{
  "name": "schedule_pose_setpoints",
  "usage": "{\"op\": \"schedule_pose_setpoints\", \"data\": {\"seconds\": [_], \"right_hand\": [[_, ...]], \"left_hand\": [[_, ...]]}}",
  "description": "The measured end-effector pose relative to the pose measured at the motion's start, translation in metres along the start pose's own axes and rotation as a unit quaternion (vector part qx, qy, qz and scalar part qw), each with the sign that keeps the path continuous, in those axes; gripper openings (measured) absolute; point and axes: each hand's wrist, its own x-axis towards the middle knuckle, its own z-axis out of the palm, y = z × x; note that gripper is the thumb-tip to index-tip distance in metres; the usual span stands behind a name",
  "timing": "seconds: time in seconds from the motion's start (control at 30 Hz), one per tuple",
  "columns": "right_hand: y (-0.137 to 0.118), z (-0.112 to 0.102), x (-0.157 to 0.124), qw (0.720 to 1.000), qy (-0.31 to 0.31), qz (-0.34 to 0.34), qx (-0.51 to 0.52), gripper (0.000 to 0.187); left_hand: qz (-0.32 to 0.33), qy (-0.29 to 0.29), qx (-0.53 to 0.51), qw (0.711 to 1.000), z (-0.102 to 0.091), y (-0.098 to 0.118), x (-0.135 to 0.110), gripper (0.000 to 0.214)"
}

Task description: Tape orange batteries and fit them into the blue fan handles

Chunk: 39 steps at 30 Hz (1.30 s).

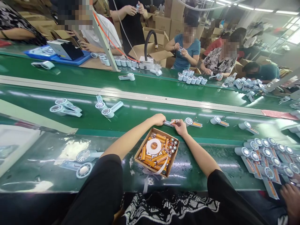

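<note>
Both my arms reach over a small cardboard box (pixel 140 149) filled with orange batteries (pixel 158 157) and a roll of white tape (pixel 153 146). My left hand (pixel 159 119) is closed on the end of a white handheld fan part (pixel 168 123) lying on the green conveyor belt (pixel 131 115). My right hand (pixel 180 125) pinches at the same part, where an orange battery (pixel 174 121) sits in its open handle. Another fan part with an orange battery (pixel 193 122) lies just right of my hands.
More fan parts (pixel 219 121) lie along the belt, and a dense group (pixel 264 156) sits at the right, by another person's hand (pixel 292 197). Finished white fans (pixel 65 107) rest on the belt at the left. Several people work across the belt among cardboard boxes (pixel 161 25).
</note>
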Motion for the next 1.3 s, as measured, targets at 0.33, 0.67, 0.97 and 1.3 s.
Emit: {"op": "schedule_pose_setpoints", "data": {"seconds": [0.33, 0.67, 0.97, 1.3], "right_hand": [[-0.019, -0.03, 0.008, 0.964, -0.101, -0.038, -0.242, 0.011], [-0.07, -0.026, 0.02, 0.81, -0.241, -0.035, -0.534, 0.02], [-0.089, -0.002, 0.03, 0.698, -0.335, -0.027, -0.632, 0.045], [-0.111, -0.004, 0.019, 0.682, -0.295, 0.013, -0.669, 0.047]], "left_hand": [[-0.009, 0.021, -0.046, 0.999, -0.007, 0.009, -0.002, 0.016], [-0.085, 0.06, -0.045, 0.994, -0.008, 0.034, 0.008, 0.031], [-0.136, 0.065, -0.066, 0.986, -0.007, 0.043, 0.016, 0.031], [-0.157, 0.067, -0.077, 0.982, -0.005, 0.054, 0.03, 0.035]]}}
